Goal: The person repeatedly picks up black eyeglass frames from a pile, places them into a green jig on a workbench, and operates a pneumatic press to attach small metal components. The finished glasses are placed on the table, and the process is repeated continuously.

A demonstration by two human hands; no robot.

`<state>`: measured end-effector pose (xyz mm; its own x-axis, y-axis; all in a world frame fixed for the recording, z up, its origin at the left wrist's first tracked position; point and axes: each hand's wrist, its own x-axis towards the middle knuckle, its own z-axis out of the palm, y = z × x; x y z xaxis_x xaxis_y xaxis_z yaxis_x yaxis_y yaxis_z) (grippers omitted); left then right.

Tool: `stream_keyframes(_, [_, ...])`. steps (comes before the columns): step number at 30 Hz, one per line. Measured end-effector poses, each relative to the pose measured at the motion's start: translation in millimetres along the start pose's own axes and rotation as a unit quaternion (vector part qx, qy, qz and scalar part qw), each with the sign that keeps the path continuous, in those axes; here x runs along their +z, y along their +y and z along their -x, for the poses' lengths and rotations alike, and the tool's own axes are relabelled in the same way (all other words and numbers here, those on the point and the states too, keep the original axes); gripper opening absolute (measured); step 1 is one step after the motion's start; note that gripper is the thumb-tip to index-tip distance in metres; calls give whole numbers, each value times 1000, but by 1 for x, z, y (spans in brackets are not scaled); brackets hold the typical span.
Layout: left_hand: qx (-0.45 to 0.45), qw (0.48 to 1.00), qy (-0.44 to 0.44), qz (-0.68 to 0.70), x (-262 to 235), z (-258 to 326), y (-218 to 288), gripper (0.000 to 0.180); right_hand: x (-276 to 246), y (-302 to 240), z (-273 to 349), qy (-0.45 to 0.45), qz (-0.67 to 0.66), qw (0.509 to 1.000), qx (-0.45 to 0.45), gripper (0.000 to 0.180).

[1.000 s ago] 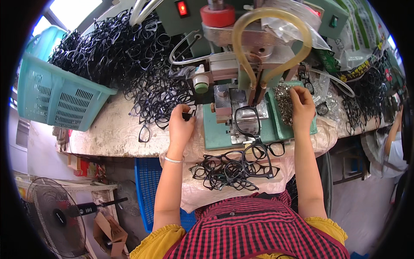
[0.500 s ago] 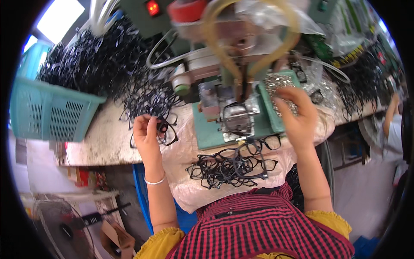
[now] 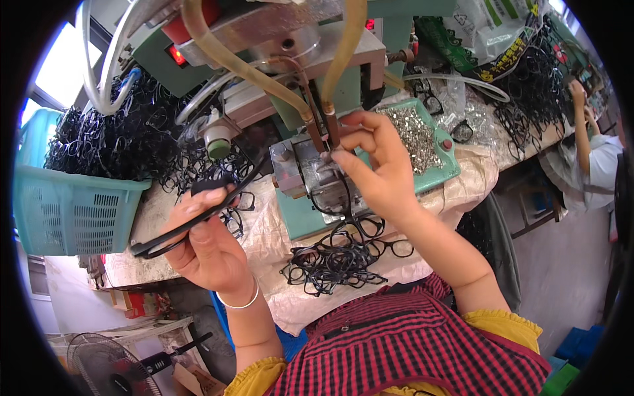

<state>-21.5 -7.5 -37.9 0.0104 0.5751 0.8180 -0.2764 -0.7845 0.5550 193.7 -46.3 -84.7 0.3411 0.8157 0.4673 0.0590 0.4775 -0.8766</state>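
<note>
Workshop, eyewear production by the look of it. Green machine [image 3: 347, 89] with hoses [image 3: 244, 69] on a worn counter [image 3: 132, 270], tray [image 3: 447, 162] of tiny metal parts [image 3: 416, 138], black frames [image 3: 119, 142] heaped in bulk, teal crate [image 3: 46, 198], co-worker [image 3: 601, 158] off right.

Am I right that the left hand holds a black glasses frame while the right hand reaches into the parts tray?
Not quite: the head view shows the right hand at the brown machine prongs instead; the left hand holds the black glasses frame.
</note>
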Motion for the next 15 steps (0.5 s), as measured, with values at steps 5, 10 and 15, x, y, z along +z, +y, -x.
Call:
stream_keyframes(5, [-27,999,22,-7,-13,-14,-18,19,11,-1,6,-2,-36,999,13,44])
stream_keyframes(10, [-32,999,3,-14,-12,-17,-20,19,12,-9,3,7,-73,996,48,42])
stream_keyframes(15, [-50,998,13,-25,-5,-19,-14,19,16,-8,3,15,-86,995,51,44])
